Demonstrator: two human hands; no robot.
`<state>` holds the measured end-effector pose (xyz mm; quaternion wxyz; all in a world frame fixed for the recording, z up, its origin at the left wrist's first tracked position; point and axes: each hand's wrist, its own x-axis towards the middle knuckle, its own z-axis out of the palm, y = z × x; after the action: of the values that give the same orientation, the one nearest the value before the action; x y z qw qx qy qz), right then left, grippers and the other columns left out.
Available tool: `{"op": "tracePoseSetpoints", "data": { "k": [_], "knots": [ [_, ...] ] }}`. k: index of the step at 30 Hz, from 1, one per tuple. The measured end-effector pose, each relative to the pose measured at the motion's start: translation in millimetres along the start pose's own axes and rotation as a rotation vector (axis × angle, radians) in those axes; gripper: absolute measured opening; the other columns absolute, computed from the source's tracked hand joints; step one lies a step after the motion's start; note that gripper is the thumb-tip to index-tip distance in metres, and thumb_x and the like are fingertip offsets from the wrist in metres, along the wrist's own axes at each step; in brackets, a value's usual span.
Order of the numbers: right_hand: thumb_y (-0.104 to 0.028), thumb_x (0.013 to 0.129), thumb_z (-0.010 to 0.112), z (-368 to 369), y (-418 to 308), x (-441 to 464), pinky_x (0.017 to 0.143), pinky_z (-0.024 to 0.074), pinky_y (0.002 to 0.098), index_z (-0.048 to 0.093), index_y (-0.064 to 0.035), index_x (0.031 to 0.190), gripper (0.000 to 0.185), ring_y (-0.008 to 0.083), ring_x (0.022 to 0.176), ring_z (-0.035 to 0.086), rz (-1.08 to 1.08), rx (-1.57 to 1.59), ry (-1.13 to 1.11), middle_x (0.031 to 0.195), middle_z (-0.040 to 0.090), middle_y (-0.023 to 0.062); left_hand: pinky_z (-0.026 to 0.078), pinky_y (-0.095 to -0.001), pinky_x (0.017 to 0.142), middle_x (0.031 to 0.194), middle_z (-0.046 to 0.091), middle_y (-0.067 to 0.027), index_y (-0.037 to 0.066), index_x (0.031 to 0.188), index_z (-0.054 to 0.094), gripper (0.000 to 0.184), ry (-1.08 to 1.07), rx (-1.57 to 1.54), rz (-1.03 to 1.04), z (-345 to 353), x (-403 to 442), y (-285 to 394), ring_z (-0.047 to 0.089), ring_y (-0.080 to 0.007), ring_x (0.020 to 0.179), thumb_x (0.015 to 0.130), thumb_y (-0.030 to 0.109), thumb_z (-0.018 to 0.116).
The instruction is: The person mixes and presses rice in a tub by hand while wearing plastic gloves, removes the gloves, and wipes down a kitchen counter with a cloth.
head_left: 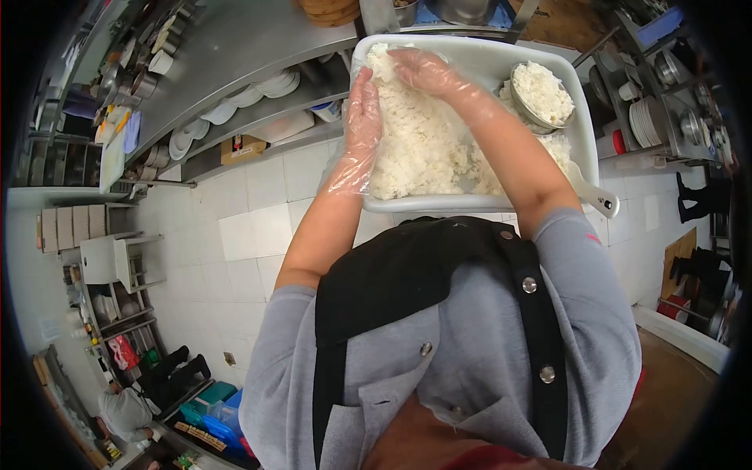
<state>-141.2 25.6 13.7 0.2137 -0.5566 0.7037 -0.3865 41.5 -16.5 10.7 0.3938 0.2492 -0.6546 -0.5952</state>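
Note:
White rice (419,145) lies spread over the left and middle of a large white tub (478,205). My left hand (363,117), in a clear plastic glove, is held upright along the tub's left wall, its fingers extended, beside the rice. Also gloved, my right hand (427,72) is at the rice's far left corner, with its fingers bent down toward the rice; whether it grips any is hidden. A metal bowl heaped with rice (542,92) sits in the tub's right side. Below it, a white paddle handle (595,194) sticks out over the near right rim.
A steel counter (235,47) with shelves of plates (274,84) runs along the left. More stacked plates (645,123) stand on a right rack. One person (129,411) is at the lower left; dark-clothed legs (701,196) show at the far right.

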Motion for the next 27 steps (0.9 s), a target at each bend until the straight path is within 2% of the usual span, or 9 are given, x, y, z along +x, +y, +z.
{"op": "tracePoseSetpoints", "data": {
  "k": [1, 3, 7, 14, 16, 20, 23, 25, 27],
  "knots": [
    [-0.018, 0.089, 0.056, 2, -5, -6, 0.106, 0.0343, 0.0449, 0.051, -0.0094, 0.132, 0.045, 0.0301, 0.131, 0.039, 0.004, -0.007, 0.001, 0.139, 0.044, 0.0191, 0.031, -0.0298, 0.105, 0.134, 0.051, -0.0099, 0.003, 0.135, 0.044, 0.043, -0.002, -0.008, -0.001, 0, 0, 0, 0.045, -0.0188, 0.124, 0.101, 0.029, 0.041],
    [-0.011, 0.083, 0.059, 24, -23, -27, 0.097, 0.0435, 0.0421, 0.058, -0.0096, 0.124, 0.041, 0.0316, 0.112, 0.054, -0.025, -0.680, 0.053, 0.124, 0.056, 0.0173, 0.031, -0.0299, 0.106, 0.134, 0.050, -0.0095, 0.003, 0.136, 0.043, 0.042, -0.030, 0.068, 0.012, -2, 1, -1, 0.044, -0.0190, 0.126, 0.101, 0.028, 0.041],
    [-0.006, 0.078, 0.058, 62, -36, -70, 0.089, 0.0475, 0.0388, 0.062, -0.0063, 0.113, 0.035, 0.0369, 0.095, 0.058, 0.067, -0.302, 0.072, 0.117, 0.057, 0.0196, 0.030, -0.0302, 0.106, 0.135, 0.050, -0.0103, 0.003, 0.136, 0.043, 0.042, -0.035, 0.055, 0.021, -2, -1, 4, 0.043, -0.0190, 0.126, 0.101, 0.027, 0.041],
    [-0.003, 0.079, 0.057, 27, -53, -62, 0.087, 0.0488, 0.0403, 0.062, -0.0057, 0.114, 0.035, 0.0379, 0.100, 0.058, 0.027, -0.305, -0.309, 0.118, 0.056, 0.0212, 0.029, -0.0315, 0.108, 0.137, 0.047, -0.0122, 0.003, 0.138, 0.041, 0.045, -0.044, 0.067, -0.002, -1, 0, 4, 0.041, -0.0213, 0.128, 0.101, 0.030, 0.040],
    [-0.008, 0.080, 0.058, 17, -61, -50, 0.088, 0.0490, 0.0397, 0.060, -0.0058, 0.116, 0.036, 0.0360, 0.103, 0.059, 0.118, -0.090, 0.163, 0.120, 0.056, 0.0211, 0.030, -0.0314, 0.107, 0.138, 0.046, -0.0154, 0.003, 0.138, 0.041, 0.044, -0.051, 0.103, 0.008, -2, -5, 10, 0.042, -0.0237, 0.128, 0.101, 0.026, 0.042],
    [-0.014, 0.083, 0.058, 29, -23, 0, 0.087, 0.0495, 0.0406, 0.060, -0.0088, 0.117, 0.034, 0.0351, 0.101, 0.061, -0.007, -0.510, 0.260, 0.123, 0.054, 0.0216, 0.028, -0.0326, 0.109, 0.142, 0.040, -0.0171, 0.003, 0.140, 0.039, 0.048, -0.116, 0.291, 0.037, 0, -1, 3, 0.039, -0.0266, 0.131, 0.099, 0.030, 0.044],
    [-0.023, 0.081, 0.060, 31, -45, -12, 0.095, 0.0452, 0.0391, 0.062, -0.0167, 0.120, 0.039, 0.0337, 0.110, 0.057, 0.153, -0.548, -0.007, 0.127, 0.055, 0.0139, 0.027, -0.0345, 0.110, 0.144, 0.038, -0.0186, 0.005, 0.140, 0.038, 0.050, -0.142, 0.273, 0.012, 3, -2, 8, 0.037, -0.0291, 0.133, 0.099, 0.032, 0.044],
    [-0.023, 0.082, 0.060, 28, -43, -20, 0.095, 0.0450, 0.0396, 0.064, -0.0190, 0.116, 0.035, 0.0337, 0.109, 0.058, 0.237, -0.229, -0.177, 0.122, 0.059, 0.0138, 0.026, -0.0354, 0.111, 0.144, 0.037, -0.0194, 0.005, 0.140, 0.039, 0.051, -0.152, 0.165, -0.041, 3, 0, 6, 0.035, -0.0306, 0.134, 0.099, 0.034, 0.044],
    [-0.021, 0.085, 0.058, 17, -34, -35, 0.094, 0.0462, 0.0389, 0.065, -0.0192, 0.113, 0.029, 0.0313, 0.105, 0.060, 0.252, -0.254, -0.130, 0.114, 0.063, 0.0122, 0.025, -0.0370, 0.111, 0.144, 0.037, -0.0210, 0.004, 0.139, 0.040, 0.051, -0.182, 0.237, -0.022, -1, 3, -9, 0.034, -0.0329, 0.134, 0.099, 0.036, 0.043]
  ]
}}
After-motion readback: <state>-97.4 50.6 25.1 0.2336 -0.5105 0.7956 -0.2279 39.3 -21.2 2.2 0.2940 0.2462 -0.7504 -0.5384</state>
